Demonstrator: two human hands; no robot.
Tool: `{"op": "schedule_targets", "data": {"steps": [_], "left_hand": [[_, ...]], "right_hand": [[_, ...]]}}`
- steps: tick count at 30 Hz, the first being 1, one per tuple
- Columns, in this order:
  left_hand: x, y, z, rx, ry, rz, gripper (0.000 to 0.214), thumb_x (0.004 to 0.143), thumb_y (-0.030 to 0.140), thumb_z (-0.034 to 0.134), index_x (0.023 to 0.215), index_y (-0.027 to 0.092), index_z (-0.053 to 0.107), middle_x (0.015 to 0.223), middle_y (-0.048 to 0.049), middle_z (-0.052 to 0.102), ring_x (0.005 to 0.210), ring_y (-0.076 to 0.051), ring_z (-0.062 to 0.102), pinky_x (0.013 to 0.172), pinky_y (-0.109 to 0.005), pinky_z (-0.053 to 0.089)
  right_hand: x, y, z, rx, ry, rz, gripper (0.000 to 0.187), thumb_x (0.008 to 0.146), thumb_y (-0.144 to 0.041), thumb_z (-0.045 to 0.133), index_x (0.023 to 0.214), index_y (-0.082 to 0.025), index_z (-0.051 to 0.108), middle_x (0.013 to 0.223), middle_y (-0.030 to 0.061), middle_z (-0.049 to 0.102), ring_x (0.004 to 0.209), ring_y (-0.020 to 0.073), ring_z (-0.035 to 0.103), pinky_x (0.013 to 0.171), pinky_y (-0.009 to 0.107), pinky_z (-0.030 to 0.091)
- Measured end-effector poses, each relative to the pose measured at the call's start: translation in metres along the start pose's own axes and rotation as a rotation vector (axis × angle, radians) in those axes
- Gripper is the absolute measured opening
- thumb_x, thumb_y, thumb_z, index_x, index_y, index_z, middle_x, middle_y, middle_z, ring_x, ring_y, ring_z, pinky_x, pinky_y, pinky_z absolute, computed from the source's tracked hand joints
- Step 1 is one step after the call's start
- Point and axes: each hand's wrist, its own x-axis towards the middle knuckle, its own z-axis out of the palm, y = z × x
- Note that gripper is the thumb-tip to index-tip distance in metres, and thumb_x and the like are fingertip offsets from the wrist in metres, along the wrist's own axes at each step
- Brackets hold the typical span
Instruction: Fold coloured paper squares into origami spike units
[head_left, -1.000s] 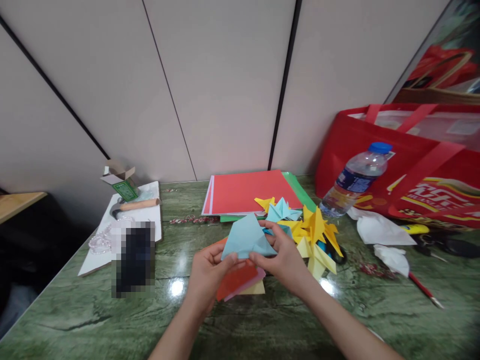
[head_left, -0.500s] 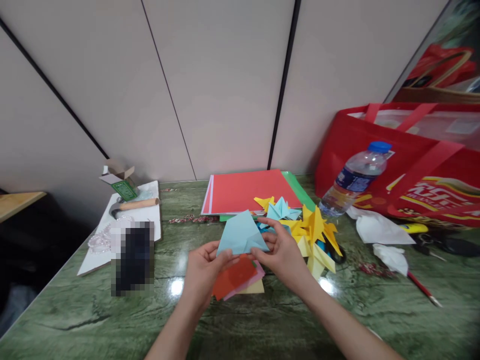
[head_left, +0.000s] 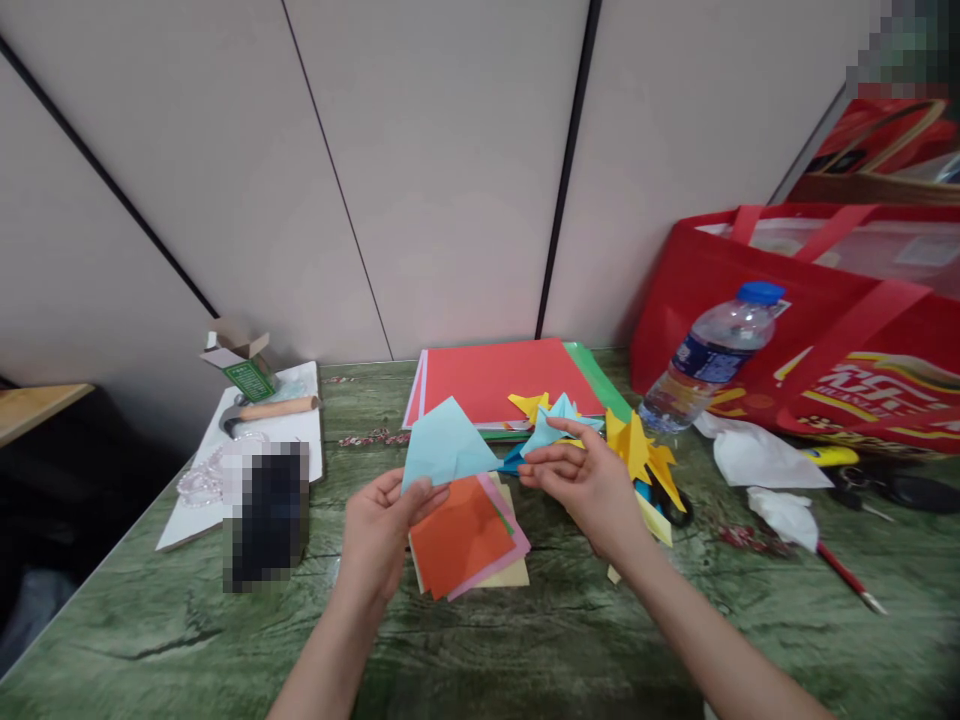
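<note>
A folded light blue sheet of paper (head_left: 448,450) is pinched at its lower left corner by my left hand (head_left: 386,520). It is tilted up, with a pointed top and a narrow tip toward the right. My right hand (head_left: 581,480) is apart from this sheet, fingers loosely bent with the index finger raised. Behind those fingers lies a light blue folded paper piece (head_left: 564,412); whether they touch it is unclear. Yellow folded paper pieces (head_left: 630,445) lie beside and partly behind my right hand. Below the held sheet is a stack of square coloured papers (head_left: 461,540), orange on top.
Large coloured sheets (head_left: 495,380) lie against the wall. At right stand a water bottle (head_left: 709,355) and a red bag (head_left: 810,330), with crumpled tissue (head_left: 761,460) and a red-handled brush (head_left: 847,575) nearby. A hammer-like tool (head_left: 277,408) and small green box (head_left: 251,375) occupy a white board (head_left: 306,455) at left.
My right hand has let go of the light blue sheet and moved right. My left hand has carried the sheet left, uncovering more of the orange-topped stack.
</note>
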Motion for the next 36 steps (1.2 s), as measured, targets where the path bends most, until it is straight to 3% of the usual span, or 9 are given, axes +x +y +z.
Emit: {"op": "schedule_targets", "data": {"steps": [4,7,10,16,22,27,30,33,36], "left_hand": [[0.000,-0.004,0.002,-0.068,-0.009,-0.011,0.022,0.057,0.015,0.076,0.075,0.009,0.066,0.072,-0.0063,0.073,0.070,-0.018,0.068,0.075,-0.028,0.054],[-0.006,-0.010,0.009,-0.074,-0.061,-0.038,0.022,0.059,0.015,0.075,0.078,0.009,0.065,0.075,-0.0072,0.073,0.072,-0.019,0.068,0.077,-0.030,0.053],[-0.012,-0.012,0.016,-0.038,-0.140,-0.056,0.021,0.062,0.018,0.073,0.080,0.010,0.065,0.075,-0.0082,0.073,0.074,-0.021,0.068,0.078,-0.034,0.052],[-0.017,-0.015,0.016,0.093,-0.190,-0.046,0.028,0.065,0.024,0.071,0.090,0.012,0.066,0.084,-0.0099,0.073,0.080,-0.022,0.067,0.077,-0.032,0.051],[-0.019,-0.017,0.018,0.118,-0.252,-0.059,0.030,0.067,0.025,0.069,0.096,0.015,0.067,0.087,-0.0076,0.073,0.083,-0.023,0.066,0.083,-0.034,0.048],[-0.021,-0.013,0.024,0.114,-0.246,0.010,0.045,0.058,0.017,0.074,0.102,0.018,0.065,0.100,-0.0078,0.070,0.093,-0.024,0.063,0.083,-0.032,0.048],[-0.018,-0.013,0.021,0.221,-0.175,0.059,0.032,0.057,0.017,0.074,0.089,0.016,0.069,0.093,-0.0074,0.071,0.088,-0.023,0.064,0.079,-0.030,0.050],[-0.015,-0.015,0.016,0.336,-0.127,0.060,0.014,0.060,0.021,0.073,0.072,0.015,0.071,0.076,-0.0065,0.073,0.075,-0.021,0.065,0.072,-0.029,0.050],[-0.015,-0.017,0.015,0.336,-0.121,0.044,0.010,0.060,0.022,0.072,0.068,0.015,0.072,0.071,-0.0052,0.073,0.071,-0.020,0.065,0.069,-0.027,0.051]], "right_hand": [[-0.005,0.003,0.006,0.060,-0.031,0.062,0.052,0.059,-0.029,0.071,0.102,-0.019,0.043,0.072,0.0012,0.064,0.069,0.0208,0.067,0.069,0.039,0.055],[-0.016,0.010,0.019,0.084,-0.171,0.206,0.050,0.058,-0.027,0.074,0.100,-0.018,0.048,0.076,0.0032,0.067,0.069,0.0204,0.066,0.068,0.038,0.054],[-0.024,0.016,0.028,0.137,-0.291,0.249,0.037,0.059,-0.028,0.074,0.090,-0.016,0.060,0.086,0.0066,0.068,0.078,0.0209,0.064,0.070,0.034,0.052],[-0.021,0.016,0.026,0.185,-0.153,0.270,0.027,0.052,-0.034,0.078,0.067,-0.017,0.064,0.062,0.0004,0.064,0.059,0.0157,0.059,0.057,0.028,0.048],[-0.022,0.017,0.026,0.213,-0.186,0.281,0.027,0.051,-0.033,0.079,0.067,-0.015,0.065,0.059,-0.0003,0.063,0.054,0.0118,0.054,0.054,0.024,0.046],[-0.020,0.014,0.024,0.260,-0.185,0.257,0.023,0.057,-0.029,0.076,0.073,-0.015,0.066,0.067,0.0014,0.065,0.061,0.0132,0.057,0.060,0.025,0.046],[-0.018,0.011,0.023,0.296,-0.193,0.235,0.022,0.058,-0.027,0.076,0.074,-0.016,0.066,0.071,0.0012,0.066,0.066,0.0142,0.058,0.064,0.027,0.046],[-0.019,0.009,0.023,0.264,-0.167,0.225,0.019,0.057,-0.026,0.076,0.067,-0.017,0.063,0.063,-0.0020,0.062,0.057,0.0113,0.054,0.057,0.024,0.044],[-0.019,0.011,0.023,0.235,-0.154,0.226,0.020,0.056,-0.026,0.076,0.067,-0.016,0.062,0.059,-0.0032,0.059,0.053,0.0099,0.051,0.053,0.023,0.041]]}}
